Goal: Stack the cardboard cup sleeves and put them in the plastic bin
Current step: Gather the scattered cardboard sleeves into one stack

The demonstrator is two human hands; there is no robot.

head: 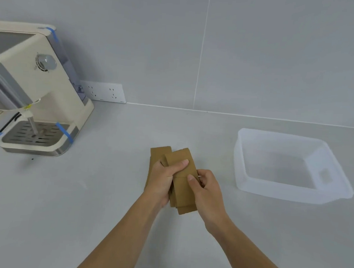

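On a pale grey countertop (pixel 72 210), smooth and matt, meeting the tiled wall at the back: at far left a cream coffee machine (pixel 38 95), standing upright near the wall, its slotted drip tray (pixel 35 133) strapped with blue tape (pixel 66 133). Well apart at right, an empty translucent plastic bin (pixel 283 193), resting flat with its open top up. Between them, nearer the bin, brown cardboard cup sleeves (pixel 187 164) gripped by the left hand (pixel 162 181) and right hand (pixel 207 190); cannot tell whether touching the surface.

Bare counter (pixel 213 140) btwn hands and plastic bin (pixel 293 196), coffee machine (pixel 38 95) far left
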